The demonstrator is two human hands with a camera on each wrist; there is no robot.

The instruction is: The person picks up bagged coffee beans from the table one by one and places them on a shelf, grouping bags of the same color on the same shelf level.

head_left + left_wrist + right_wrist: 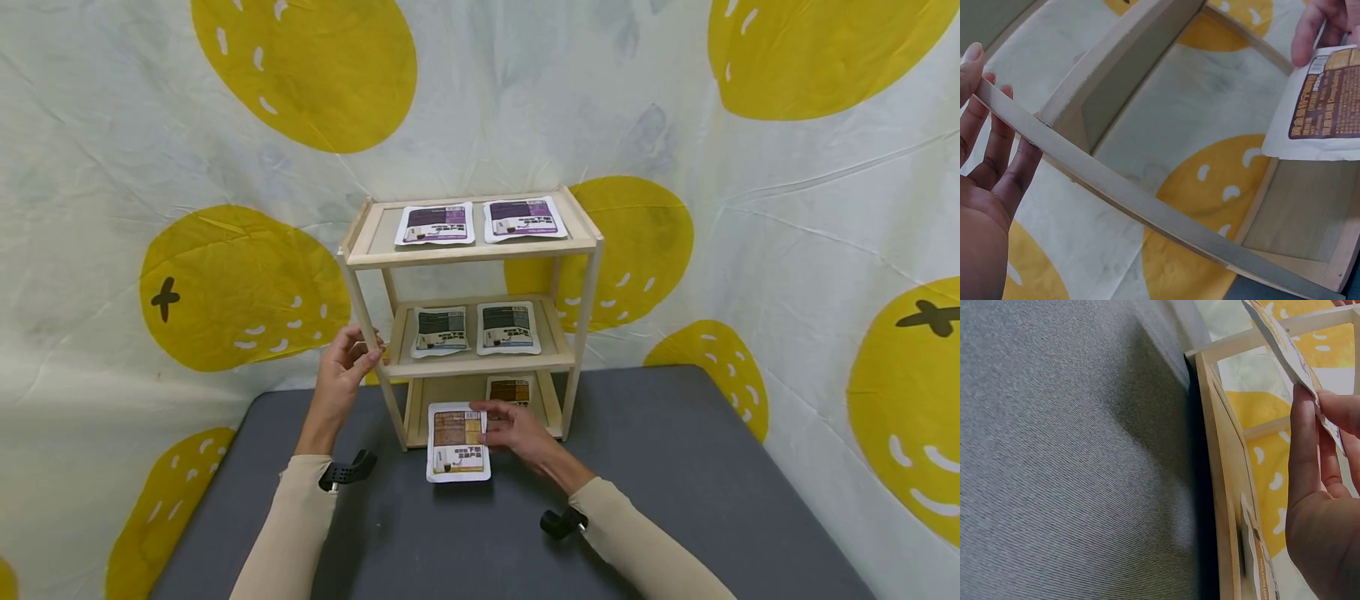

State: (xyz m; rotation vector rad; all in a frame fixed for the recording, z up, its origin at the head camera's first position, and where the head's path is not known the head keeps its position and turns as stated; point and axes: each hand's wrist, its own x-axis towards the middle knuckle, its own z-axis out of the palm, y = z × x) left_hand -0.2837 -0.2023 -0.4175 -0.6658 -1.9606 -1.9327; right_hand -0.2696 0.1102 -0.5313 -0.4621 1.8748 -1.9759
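Observation:
A white flat pouch with a brown and orange label (458,442) is held up in front of the bottom shelf. My right hand (517,432) pinches it by its right edge, with thumb and fingers on opposite faces in the right wrist view. My left hand (347,367) grips the front left post (1085,153) of a small wooden three-tier rack (480,367) near the middle shelf. Another brown-labelled pouch (510,391) lies on the right of the bottom shelf, partly hidden behind my right hand.
Two purple-labelled pouches (437,224) lie side by side on the top shelf. The middle shelf bears two dark green-labelled pouches (509,327). The rack stands at the back of a dark grey table (675,467), against a pale cloth (480,100) with yellow fruit shapes.

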